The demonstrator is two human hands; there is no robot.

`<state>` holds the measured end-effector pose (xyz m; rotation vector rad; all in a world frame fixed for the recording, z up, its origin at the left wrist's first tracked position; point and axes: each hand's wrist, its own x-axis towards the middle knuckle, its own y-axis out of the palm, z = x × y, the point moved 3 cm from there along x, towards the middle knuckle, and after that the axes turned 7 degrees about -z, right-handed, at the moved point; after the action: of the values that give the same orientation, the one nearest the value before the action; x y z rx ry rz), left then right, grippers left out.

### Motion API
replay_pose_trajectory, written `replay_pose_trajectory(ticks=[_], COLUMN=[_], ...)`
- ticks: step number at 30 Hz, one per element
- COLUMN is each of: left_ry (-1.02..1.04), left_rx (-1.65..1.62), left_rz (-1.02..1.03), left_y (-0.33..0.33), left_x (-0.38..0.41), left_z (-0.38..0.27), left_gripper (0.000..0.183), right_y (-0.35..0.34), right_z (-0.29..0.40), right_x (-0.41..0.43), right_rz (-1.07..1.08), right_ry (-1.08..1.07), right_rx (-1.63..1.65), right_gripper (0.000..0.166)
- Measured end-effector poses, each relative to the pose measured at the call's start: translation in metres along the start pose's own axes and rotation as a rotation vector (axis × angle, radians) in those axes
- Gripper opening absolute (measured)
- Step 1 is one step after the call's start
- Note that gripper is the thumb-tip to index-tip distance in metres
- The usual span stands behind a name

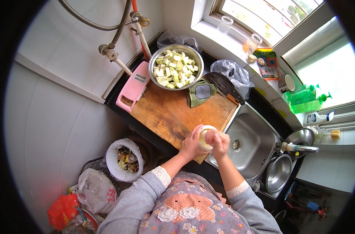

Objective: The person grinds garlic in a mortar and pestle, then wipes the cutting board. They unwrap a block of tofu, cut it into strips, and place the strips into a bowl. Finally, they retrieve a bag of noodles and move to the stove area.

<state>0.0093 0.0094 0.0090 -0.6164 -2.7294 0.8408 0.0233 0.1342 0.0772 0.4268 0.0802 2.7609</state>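
My left hand (192, 143) is wrapped around the side of a small white bowl or cup (208, 127) over the front right of the wooden cutting board (168, 112). Pale yellowish stuff shows inside it. Curled into a fist, my right hand (219, 143) is at the vessel's opening and hides part of it; what the fingers grip, if anything, is hidden. Farther back, a stainless steel bowl (201, 68) full of pale green vegetable cubes (176, 68) overlaps the board's back edge.
A pink grater (136, 84) lies along the board's left edge. Behind my hands are a green cloth (195, 98) and a cleaver (221, 83), its handle towards the sink (250, 134). A lined waste bin (111, 159) stands lower left. Glass jars (225, 25) line the windowsill.
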Motion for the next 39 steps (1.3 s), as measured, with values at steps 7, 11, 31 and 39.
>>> replay_pose_trajectory(ticks=[7, 11, 31, 39], left_ry=[-0.007, 0.037, 0.002, 0.0], left_rx=[-0.002, -0.016, -0.036, -0.011], left_rz=[0.014, -0.001, 0.039, 0.016], left_y=[-0.002, 0.0, 0.0, -0.003], left_x=[-0.001, 0.001, -0.003, 0.0], left_z=[-0.001, -0.002, -0.006, -0.003], left_gripper=[0.113, 0.114, 0.111, 0.111], right_y=[-0.002, -0.003, -0.009, -0.009], right_z=[-0.001, -0.024, -0.021, -0.012], right_x=[-0.004, -0.014, -0.01, -0.011], right_rz=[-0.065, 0.016, -0.006, -0.02], right_ry=[0.122, 0.065, 0.147, 0.203], right_rx=[0.129, -0.131, -0.203, -0.078], right_gripper=[0.038, 0.037, 0.038, 0.04])
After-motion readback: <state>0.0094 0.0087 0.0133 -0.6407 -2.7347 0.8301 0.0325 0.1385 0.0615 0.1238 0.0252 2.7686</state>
